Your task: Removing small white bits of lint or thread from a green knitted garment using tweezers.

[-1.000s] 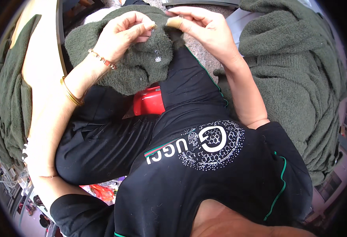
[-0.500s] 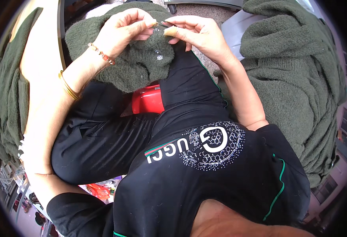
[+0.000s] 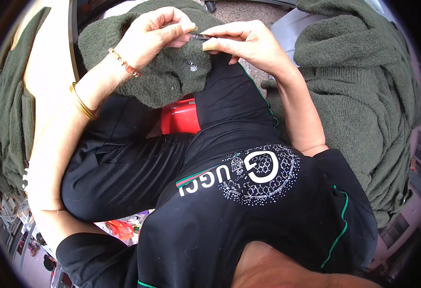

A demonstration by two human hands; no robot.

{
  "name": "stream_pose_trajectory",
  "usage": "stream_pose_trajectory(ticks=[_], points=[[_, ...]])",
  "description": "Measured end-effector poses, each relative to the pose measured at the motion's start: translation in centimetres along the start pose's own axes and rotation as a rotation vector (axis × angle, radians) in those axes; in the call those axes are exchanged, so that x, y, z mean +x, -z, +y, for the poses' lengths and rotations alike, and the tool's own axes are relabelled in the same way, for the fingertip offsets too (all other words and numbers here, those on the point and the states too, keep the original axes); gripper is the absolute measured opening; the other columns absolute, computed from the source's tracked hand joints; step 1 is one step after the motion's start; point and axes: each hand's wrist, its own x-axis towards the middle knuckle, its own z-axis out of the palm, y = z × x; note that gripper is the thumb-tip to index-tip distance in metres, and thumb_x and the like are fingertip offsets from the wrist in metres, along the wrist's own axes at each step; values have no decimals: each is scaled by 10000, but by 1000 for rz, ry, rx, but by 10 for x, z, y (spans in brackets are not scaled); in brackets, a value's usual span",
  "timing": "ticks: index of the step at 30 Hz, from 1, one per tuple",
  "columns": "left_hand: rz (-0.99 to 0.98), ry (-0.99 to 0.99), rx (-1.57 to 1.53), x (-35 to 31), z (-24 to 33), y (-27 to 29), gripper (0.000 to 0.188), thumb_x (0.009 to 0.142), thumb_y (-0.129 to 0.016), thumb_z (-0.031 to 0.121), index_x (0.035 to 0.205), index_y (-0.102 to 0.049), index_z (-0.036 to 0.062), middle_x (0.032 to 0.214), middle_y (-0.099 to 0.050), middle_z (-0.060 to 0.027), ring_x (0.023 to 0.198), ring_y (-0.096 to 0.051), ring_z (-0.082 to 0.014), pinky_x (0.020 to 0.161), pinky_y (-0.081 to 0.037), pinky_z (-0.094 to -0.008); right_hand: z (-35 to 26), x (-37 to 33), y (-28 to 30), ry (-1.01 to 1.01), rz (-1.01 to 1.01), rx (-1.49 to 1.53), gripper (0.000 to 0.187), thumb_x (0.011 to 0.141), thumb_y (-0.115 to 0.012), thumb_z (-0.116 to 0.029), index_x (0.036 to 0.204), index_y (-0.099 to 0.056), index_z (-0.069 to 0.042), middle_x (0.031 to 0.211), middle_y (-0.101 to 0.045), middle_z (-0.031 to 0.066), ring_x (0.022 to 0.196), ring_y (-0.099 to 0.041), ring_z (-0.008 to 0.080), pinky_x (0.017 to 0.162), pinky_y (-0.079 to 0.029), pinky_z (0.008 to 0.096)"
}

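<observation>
A dark green fuzzy knit garment (image 3: 153, 81) lies over my lap, with a small sparkling ornament (image 3: 192, 67) on it. My left hand (image 3: 157, 30) is closed in a pinch at the garment's upper right part, beside some glittering bits. Just right of it, my right hand (image 3: 251, 45) is closed, thumb against fingers, on a small slender dark tool (image 3: 200, 37). That tool's tip points left to the left fingertips and nearly meets them. Its exact kind is too small to make out, and its rear end is hidden in the fingers.
More dark green knitwear (image 3: 359, 115) is heaped at my right, on something pale. Another green knit piece (image 3: 14, 105) hangs at the far left, by a bright white surface (image 3: 52, 53). A red seat (image 3: 181, 118) shows between my legs. Coloured plastic bags (image 3: 122, 229) lie at lower left.
The dark tool now shows plainly between my hands, where only a thin sliver showed before. My right hand has shifted slightly right. The left hand keeps its pinch, nearly in place.
</observation>
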Motion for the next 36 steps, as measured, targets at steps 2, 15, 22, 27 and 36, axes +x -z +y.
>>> stream_pose_trajectory(ticks=[2, 15, 22, 27, 36], points=[[2, -6, 4, -1, -2, 1, 155, 1000, -570, 232, 1057, -632, 101, 1067, -651, 25, 942, -596, -40, 883, -495, -219, 0, -1, 0, -27, 1, -39, 327, 927, -668, -204, 1204, -672, -30, 973, -742, 40, 806, -660, 59, 610, -493, 190], [4, 47, 68, -1, -6, 0, 178, 999, -578, 249, 1040, -625, 82, 1017, -633, 37, 882, -578, -31, 835, -490, -210, 5, -3, 0, -13, -42, -54, 302, 923, -659, -124, 1199, -665, -1, 982, -737, 55, 757, -626, 53, 639, -499, 200], [-1, 56, 106, 0, -8, -1, 196, 996, -584, 256, 1062, -628, 76, 1033, -634, 35, 895, -583, -32, 846, -496, -217, 9, 2, 1, -7, -31, -25, 326, 874, -720, -271, 1093, -727, -29, 868, -728, 32, 773, -652, 66, 653, -540, 226], [-15, 51, 110, -1, -7, -2, 201, 993, -590, 257, 1070, -630, 76, 1008, -632, 38, 896, -582, -34, 840, -494, -213, 5, 1, -2, -27, -53, -12, 298, 880, -717, -269, 1077, -737, -47, 849, -724, 23, 763, -650, 59, 650, -530, 214], [-90, 63, 124, -2, -10, -9, 178, 986, -596, 219, 1011, -625, 46, 927, -629, 27, 858, -572, -43, 804, -485, -219, 11, -5, 7, -64, -78, -27, 321, 932, -653, -198, 1193, -668, -12, 972, -731, 49, 768, -652, 66, 634, -506, 192]])
